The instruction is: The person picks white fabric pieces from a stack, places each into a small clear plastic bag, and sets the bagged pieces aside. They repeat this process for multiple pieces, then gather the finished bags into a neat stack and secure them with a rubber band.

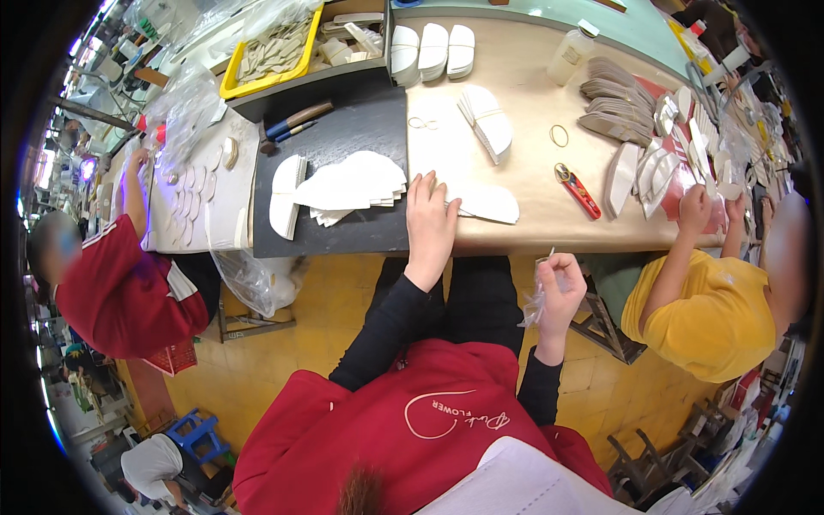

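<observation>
My left hand [432, 225] lies flat on the table, fingers stretched out, at the seam between a black mat [360, 232] and the tan table top. Its fingertips touch or nearly touch a white sole-shaped piece [489, 204] on the right. To its left is a fanned pile of white sole-shaped pieces [352, 180], beside an upright-lying white stack [287, 197]. My right hand [560, 287] is raised just off the table's front edge, fingers curled in a pinch. Crumpled clear plastic [534, 307] hangs from it, and a thin pale tip shows above its fingers.
Red snips [578, 190] and a rubber band [559, 136] lie at right, near a bottle [572, 53]. A banded white stack [486, 124] is ahead. Brushes [296, 120] and a yellow tray [232, 84] stand left. People in red [137, 292] and yellow [712, 318] sit on either side.
</observation>
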`<control>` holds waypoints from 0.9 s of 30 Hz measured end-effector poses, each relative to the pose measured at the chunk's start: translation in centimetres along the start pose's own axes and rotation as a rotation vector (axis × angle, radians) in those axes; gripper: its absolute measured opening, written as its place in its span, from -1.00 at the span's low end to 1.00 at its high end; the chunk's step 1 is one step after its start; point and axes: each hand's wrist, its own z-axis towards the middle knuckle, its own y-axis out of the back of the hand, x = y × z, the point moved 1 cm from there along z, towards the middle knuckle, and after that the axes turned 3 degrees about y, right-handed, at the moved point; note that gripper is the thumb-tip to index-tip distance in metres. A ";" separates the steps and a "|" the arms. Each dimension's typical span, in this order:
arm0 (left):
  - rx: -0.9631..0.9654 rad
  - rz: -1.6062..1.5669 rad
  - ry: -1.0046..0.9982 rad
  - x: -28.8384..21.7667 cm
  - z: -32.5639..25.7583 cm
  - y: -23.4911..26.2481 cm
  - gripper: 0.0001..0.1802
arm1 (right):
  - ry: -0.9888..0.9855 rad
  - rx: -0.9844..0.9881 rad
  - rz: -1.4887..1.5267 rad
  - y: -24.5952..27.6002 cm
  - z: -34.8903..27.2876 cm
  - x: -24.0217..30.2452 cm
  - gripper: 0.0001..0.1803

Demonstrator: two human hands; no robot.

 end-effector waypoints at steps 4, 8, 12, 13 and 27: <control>-0.071 -0.073 -0.035 -0.4 0.0 1.0 -0.82 | 0.074 0.017 -0.191 -1.1 -0.4 0.8 -0.89; 0.082 -0.755 0.290 -2.5 -1.0 2.8 -0.87 | 0.345 0.117 -0.426 -3.5 0.2 1.5 -0.87; 0.162 -1.045 0.477 -4.7 -3.0 4.7 -0.75 | 0.567 0.156 -0.555 -6.5 0.7 1.5 -0.80; 0.159 -1.115 0.498 -5.0 -3.4 5.1 -0.73 | 0.642 0.157 -0.609 -7.0 0.7 1.5 -0.80; 0.330 -0.867 0.301 -7.7 -6.1 7.1 -0.50 | 0.753 0.138 -0.795 -7.0 1.1 1.3 -0.81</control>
